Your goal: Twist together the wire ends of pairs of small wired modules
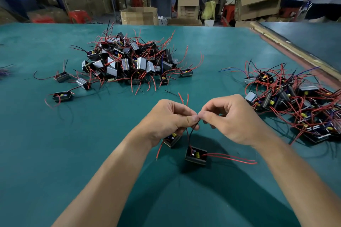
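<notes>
Two wire ends (199, 119) are pinched between the left hand (169, 119) and the right hand (231, 119), over their modules (196, 155) at 6 o'clock on the worktop (92, 143), so twisting is judged begun and further turns are needed.

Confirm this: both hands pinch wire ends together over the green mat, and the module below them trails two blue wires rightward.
Wrong colour: the head view shows the two wires trailing right from the module are red, not blue. The left hand and right hand do pinch wire ends together over the green mat.
</notes>
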